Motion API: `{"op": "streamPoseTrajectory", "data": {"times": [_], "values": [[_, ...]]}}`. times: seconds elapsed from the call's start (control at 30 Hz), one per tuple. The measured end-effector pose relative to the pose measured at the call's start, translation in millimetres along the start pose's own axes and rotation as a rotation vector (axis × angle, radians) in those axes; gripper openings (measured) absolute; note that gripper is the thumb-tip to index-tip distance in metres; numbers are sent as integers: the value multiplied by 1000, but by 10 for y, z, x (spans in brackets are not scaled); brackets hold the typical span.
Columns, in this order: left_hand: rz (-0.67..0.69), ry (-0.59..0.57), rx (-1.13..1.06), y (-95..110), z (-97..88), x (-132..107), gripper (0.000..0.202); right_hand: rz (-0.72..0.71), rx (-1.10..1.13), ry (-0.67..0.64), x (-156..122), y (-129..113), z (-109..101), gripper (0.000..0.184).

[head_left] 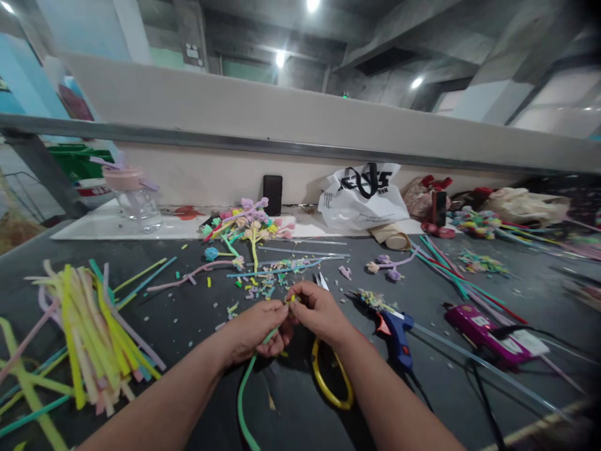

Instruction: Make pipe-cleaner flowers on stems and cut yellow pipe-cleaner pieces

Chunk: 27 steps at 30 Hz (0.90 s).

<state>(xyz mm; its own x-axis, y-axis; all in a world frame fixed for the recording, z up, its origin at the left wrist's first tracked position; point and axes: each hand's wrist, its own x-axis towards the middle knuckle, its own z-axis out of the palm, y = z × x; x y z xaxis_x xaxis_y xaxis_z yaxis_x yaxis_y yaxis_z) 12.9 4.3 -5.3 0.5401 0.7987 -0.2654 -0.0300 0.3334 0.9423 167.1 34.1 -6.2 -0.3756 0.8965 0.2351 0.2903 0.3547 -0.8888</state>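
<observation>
My left hand (pixel 260 329) is closed on a green pipe cleaner (pixel 245 388), whose long end curves down toward the table's front edge. Close against it, my right hand (pixel 319 310) pinches a small yellow piece (pixel 293 299) between thumb and fingers. Where the two meet, the fingertips hide most of the detail. Partly under my right wrist lie scissors with yellow handles (pixel 345 391), their blades pointing away from me. To the right of that hand rests a blue hot glue gun (pixel 398 335), with a clear glue stick in its back.
Bundled yellow and pale pipe cleaners (pixel 89 332) lie at left. Fuzzy flowers (pixel 253 222) are heaped at the back, with cut bits scattered before them. A magenta device (pixel 493 335) with a cord sits at right. Behind stand a clear bottle (pixel 136 203), a phone (pixel 272 194) and a white bag (pixel 361 200).
</observation>
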Motion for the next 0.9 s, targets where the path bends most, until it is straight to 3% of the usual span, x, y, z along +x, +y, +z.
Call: {"op": "streamPoseTrajectory", "data": {"times": [0.3, 0.5, 0.6, 0.9], "values": [[46, 32, -65, 11, 51, 10, 36, 22, 81, 3, 6, -29, -14, 6], [196, 16, -159, 25, 29, 12, 29, -14, 378, -8, -24, -124, -80, 42], [230, 25, -189, 39, 27, 3, 26, -18, 433, -5, -26, -148, -76, 48], [292, 36, -158, -5, 44, 37, 28, -33, 341, 27, -46, -161, -14, 39]]}}
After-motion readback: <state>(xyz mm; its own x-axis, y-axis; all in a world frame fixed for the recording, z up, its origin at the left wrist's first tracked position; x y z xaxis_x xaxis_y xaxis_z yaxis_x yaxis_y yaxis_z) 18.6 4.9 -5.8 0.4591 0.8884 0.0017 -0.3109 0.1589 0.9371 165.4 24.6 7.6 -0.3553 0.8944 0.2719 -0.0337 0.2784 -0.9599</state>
